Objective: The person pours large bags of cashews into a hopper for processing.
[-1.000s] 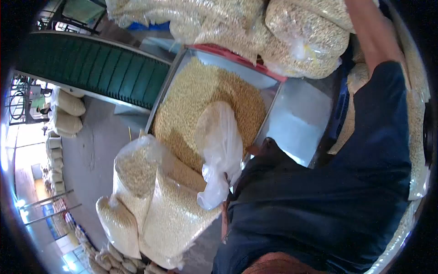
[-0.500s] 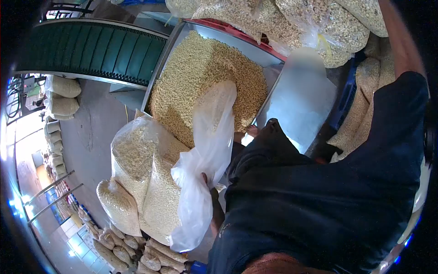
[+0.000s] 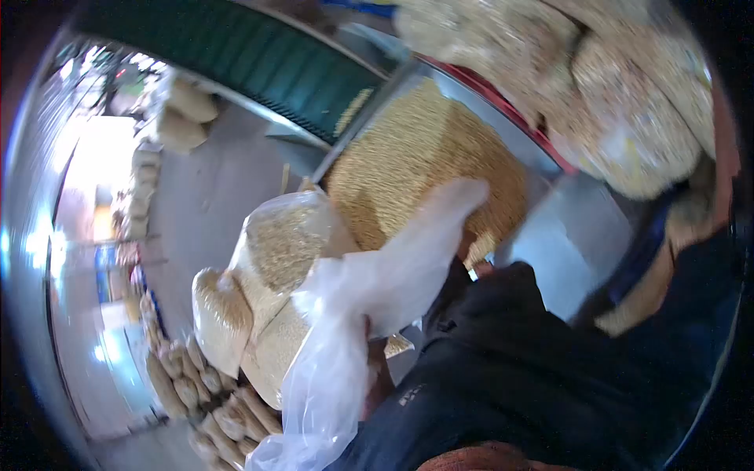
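Note:
My left hand (image 3: 378, 353) is closed on a clear plastic bag (image 3: 357, 306) that looks limp and nearly empty. One end of the bag stretches over the metal bin, and the rest hangs down past my wrist. Pale, small nuts or kernels (image 3: 408, 149) are heaped in the bin. Just beyond the bag stands a large filled sack (image 3: 287, 235), with a smaller filled sack (image 3: 222, 314) leaning beside it. My right forearm (image 3: 724, 149) reaches up along the right edge; the hand itself is out of view.
A green ribbed conveyor (image 3: 259, 67) runs to the bin's left side. Several full clear bags (image 3: 628, 110) are piled behind the bin's red edge (image 3: 491, 98). A grey metal sheet (image 3: 569, 235) lies to the right. More sacks (image 3: 236, 420) rest on the floor at lower left.
The camera view has swung, shifting the bin and sacks rightward and down, with blur. My left hand still grips the plastic bag, whose upper end now leans further right over the heap.

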Demonstrator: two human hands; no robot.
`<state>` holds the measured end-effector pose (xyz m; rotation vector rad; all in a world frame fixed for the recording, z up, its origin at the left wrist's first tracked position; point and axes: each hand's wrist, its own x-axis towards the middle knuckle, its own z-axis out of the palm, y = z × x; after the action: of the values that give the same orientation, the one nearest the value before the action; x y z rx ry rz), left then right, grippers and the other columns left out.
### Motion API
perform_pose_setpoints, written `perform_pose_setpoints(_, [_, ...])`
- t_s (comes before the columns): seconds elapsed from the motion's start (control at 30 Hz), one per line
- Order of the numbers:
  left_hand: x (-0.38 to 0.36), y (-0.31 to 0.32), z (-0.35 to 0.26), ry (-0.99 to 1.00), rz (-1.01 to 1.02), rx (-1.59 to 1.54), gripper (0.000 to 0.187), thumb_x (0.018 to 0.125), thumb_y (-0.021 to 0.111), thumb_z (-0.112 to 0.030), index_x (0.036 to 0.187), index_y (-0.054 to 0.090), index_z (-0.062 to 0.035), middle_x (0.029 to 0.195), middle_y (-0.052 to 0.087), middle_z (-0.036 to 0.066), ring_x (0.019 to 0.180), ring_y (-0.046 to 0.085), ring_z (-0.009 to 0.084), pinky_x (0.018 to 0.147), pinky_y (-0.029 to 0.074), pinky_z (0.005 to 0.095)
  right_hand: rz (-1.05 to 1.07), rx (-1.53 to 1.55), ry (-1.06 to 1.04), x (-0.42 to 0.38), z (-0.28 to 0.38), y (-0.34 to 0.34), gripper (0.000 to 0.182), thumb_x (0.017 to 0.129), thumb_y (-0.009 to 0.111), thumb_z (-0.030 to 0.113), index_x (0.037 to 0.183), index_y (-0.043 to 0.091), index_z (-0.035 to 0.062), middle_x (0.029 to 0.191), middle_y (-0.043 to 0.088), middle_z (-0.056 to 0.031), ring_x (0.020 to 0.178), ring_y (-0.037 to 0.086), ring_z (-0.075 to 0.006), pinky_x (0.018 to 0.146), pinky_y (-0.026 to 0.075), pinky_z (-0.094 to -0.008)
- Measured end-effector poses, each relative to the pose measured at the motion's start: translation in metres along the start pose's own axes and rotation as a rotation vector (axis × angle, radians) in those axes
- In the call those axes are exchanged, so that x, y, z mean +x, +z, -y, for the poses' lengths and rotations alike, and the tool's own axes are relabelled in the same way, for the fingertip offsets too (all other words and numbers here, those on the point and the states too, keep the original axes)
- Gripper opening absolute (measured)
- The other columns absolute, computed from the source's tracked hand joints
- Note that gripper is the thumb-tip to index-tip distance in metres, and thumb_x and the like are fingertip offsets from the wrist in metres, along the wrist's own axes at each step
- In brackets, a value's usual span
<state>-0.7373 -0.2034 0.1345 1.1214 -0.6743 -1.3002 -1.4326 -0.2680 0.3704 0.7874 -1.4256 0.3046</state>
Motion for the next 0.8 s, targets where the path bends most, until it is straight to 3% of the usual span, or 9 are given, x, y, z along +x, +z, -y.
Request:
perform_pose_setpoints(0.37, [0.019, 0.03, -0.069, 0.224, 0.172, -0.277, 0.059, 0.094, 0.069, -0.03, 0.144, 0.051, -0.0046, 0.142, 0.057, 0.015, 0.129, 0.053, 0.0364, 0.114, 0.04, 0.0511, -0.195, 0.08, -0.061, 0.03, 0.006, 0.026, 0.079, 0.084, 0.048, 0.088, 0.111, 0.059, 0.0138, 0.121, 0.056, -0.0093, 0.108, 0.051, -0.0341, 0.087, 0.038, -0.0536])
perform_pose_setpoints(0.4, [0.031, 0.021, -0.065, 0.326, 0.131, 0.618, 0.06, 0.094, 0.067, -0.031, 0.145, 0.05, -0.005, 0.141, 0.058, 0.015, 0.129, 0.055, 0.0368, 0.113, 0.042, 0.0516, -0.204, 0.071, -0.079, 0.03, 0.007, 0.025, 0.078, 0.085, 0.049, 0.086, 0.112, 0.059, 0.0142, 0.121, 0.057, -0.0086, 0.109, 0.051, -0.0337, 0.088, 0.039, -0.0533])
perform_pose_setpoints(0.5, [0.025, 0.027, -0.074, 0.392, -0.035, 1.399, 0.048, 0.098, 0.061, -0.033, 0.137, 0.057, -0.0055, 0.132, 0.063, 0.015, 0.122, 0.061, 0.0349, 0.105, 0.049, 0.0516, -0.203, 0.084, -0.073, 0.037, 0.015, 0.002, 0.073, 0.088, 0.049, 0.083, 0.114, 0.059, 0.0153, 0.123, 0.057, -0.007, 0.112, 0.052, -0.0329, 0.089, 0.04, -0.0534])
perform_pose_setpoints(0.57, [0.022, 0.04, -0.097, 0.305, 0.038, -0.432, 0.042, 0.101, 0.057, -0.038, 0.125, 0.064, -0.0039, 0.124, 0.066, 0.019, 0.11, 0.062, 0.0295, 0.098, 0.049, 0.0474, -0.148, 0.085, -0.061, 0.039, 0.015, -0.007, 0.072, 0.089, 0.049, 0.081, 0.114, 0.06, 0.0148, 0.124, 0.058, -0.0072, 0.113, 0.052, -0.0335, 0.089, 0.04, -0.0535])
perform_pose_setpoints(0.6, [0.015, 0.051, -0.117, 0.301, 0.023, -0.586, 0.043, 0.103, 0.054, -0.04, 0.121, 0.064, -0.0022, 0.123, 0.065, 0.023, 0.105, 0.061, 0.0304, 0.095, 0.048, 0.0461, -0.154, 0.097, -0.071, 0.04, 0.017, -0.011, 0.072, 0.09, 0.048, 0.081, 0.115, 0.06, 0.0138, 0.125, 0.058, -0.008, 0.113, 0.053, -0.0339, 0.09, 0.04, -0.0535])
perform_pose_setpoints(0.63, [0.033, 0.027, -0.107, 0.316, 0.003, -0.6, 0.043, 0.103, 0.054, -0.04, 0.121, 0.064, -0.0022, 0.123, 0.065, 0.023, 0.105, 0.061, 0.0304, 0.095, 0.048, 0.0461, -0.173, 0.118, -0.077, 0.042, 0.018, -0.014, 0.072, 0.09, 0.048, 0.081, 0.115, 0.06, 0.0138, 0.125, 0.058, -0.008, 0.113, 0.053, -0.0339, 0.09, 0.04, -0.0535])
perform_pose_setpoints(0.7, [0.073, -0.048, -0.065, 0.273, -0.013, 0.983, 0.045, 0.103, 0.052, -0.036, 0.13, 0.058, -0.0004, 0.128, 0.062, 0.023, 0.109, 0.061, 0.0331, 0.099, 0.048, 0.0449, 0.009, 0.14, -0.015, 0.041, 0.021, -0.021, 0.074, 0.091, 0.048, 0.079, 0.118, 0.061, 0.0114, 0.126, 0.059, -0.0101, 0.114, 0.054, -0.0356, 0.091, 0.041, -0.0548])
perform_pose_setpoints(0.73, [0.066, -0.055, -0.047, 0.286, -0.012, 1.159, 0.044, 0.102, 0.055, -0.035, 0.131, 0.058, -0.0007, 0.129, 0.062, 0.022, 0.112, 0.06, 0.0324, 0.101, 0.048, 0.0446, -0.013, 0.175, -0.02, 0.04, 0.023, -0.024, 0.074, 0.091, 0.048, 0.079, 0.118, 0.061, 0.0114, 0.126, 0.059, -0.0101, 0.114, 0.054, -0.0356, 0.091, 0.041, -0.0548])
perform_pose_setpoints(0.8, [0.055, -0.051, -0.012, 0.275, -0.011, 0.443, 0.044, 0.101, 0.06, -0.031, 0.133, 0.058, -0.0013, 0.131, 0.062, 0.019, 0.117, 0.059, 0.031, 0.103, 0.048, 0.044, -0.052, 0.132, -0.04, 0.043, 0.022, -0.028, 0.076, 0.09, 0.051, 0.078, 0.119, 0.064, 0.008, 0.125, 0.062, -0.0138, 0.112, 0.057, -0.0392, 0.089, 0.043, -0.0571])
